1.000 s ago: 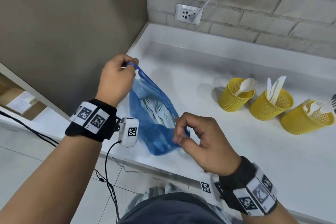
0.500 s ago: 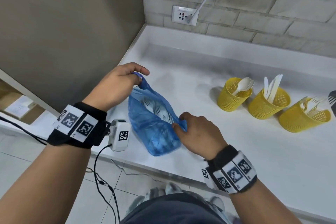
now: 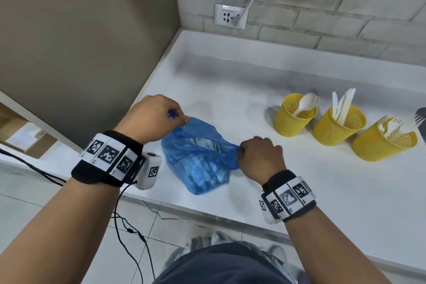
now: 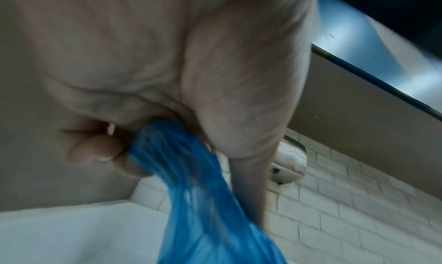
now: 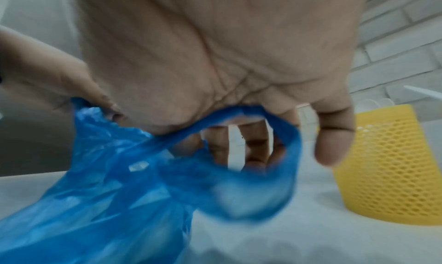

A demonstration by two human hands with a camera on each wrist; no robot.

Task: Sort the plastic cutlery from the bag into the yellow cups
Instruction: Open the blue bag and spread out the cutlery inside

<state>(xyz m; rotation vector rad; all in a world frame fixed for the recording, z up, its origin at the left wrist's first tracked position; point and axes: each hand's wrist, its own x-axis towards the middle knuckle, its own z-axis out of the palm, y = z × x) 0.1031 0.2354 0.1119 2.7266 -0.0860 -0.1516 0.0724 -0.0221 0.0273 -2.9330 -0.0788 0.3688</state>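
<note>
A blue plastic bag [image 3: 200, 163] lies on the white counter with white cutlery showing through its mouth. My left hand [image 3: 156, 120] grips the bag's left handle [image 4: 177, 154]. My right hand [image 3: 258, 157] grips the right handle [image 5: 282, 136], with the loop around its fingers. The two hands pull the mouth apart. To the right stand three yellow mesh cups: one with spoons [image 3: 295, 115], one with knives [image 3: 338, 124], one with forks [image 3: 382, 140].
The white counter [image 3: 299, 187] ends in a front edge near my body and meets a brown wall panel on the left. A brick wall with a socket [image 3: 230, 16] and a white cable stands behind. A dark object [image 3: 420, 117] peeks in at the far right.
The bag has come down onto the counter. My left hand has closed into a fist on its handle, and my right hand has shifted right, stretching the bag's mouth wider.
</note>
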